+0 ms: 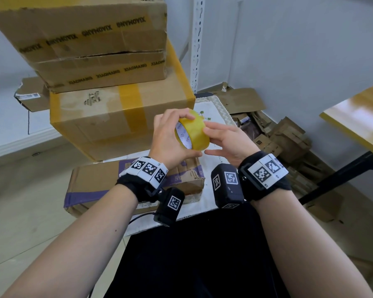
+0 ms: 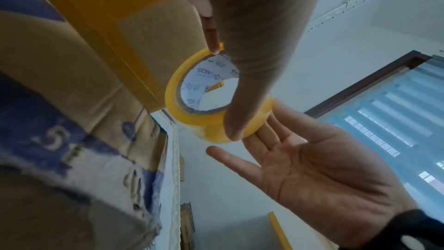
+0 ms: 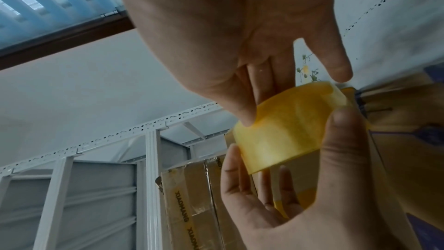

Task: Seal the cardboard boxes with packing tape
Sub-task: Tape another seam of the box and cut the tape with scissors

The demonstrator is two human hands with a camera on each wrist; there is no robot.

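A roll of yellow packing tape [image 1: 199, 131] with a white printed core is held up in front of me. My left hand [image 1: 193, 136] grips it, thumb under the rim and fingers curled over the top. My right hand [image 1: 209, 141] is open, its straight fingers touching the roll's outer face. The left wrist view shows the roll [image 2: 192, 119] and the right palm [image 2: 312, 168] spread beside it. In the right wrist view the roll [image 3: 288, 130] sits between both hands. A flat cardboard box with purple print [image 1: 95, 186] lies just below my left wrist. No loose tape end shows.
Behind the hands stands a big box [image 1: 116, 117] banded with yellow tape, with another taped box [image 1: 84, 29] on top. A white perforated shelf post [image 1: 197, 44] rises at the back. Flattened cardboard [image 1: 278, 136] lies on the floor to the right, under a wooden table [image 1: 357, 117].
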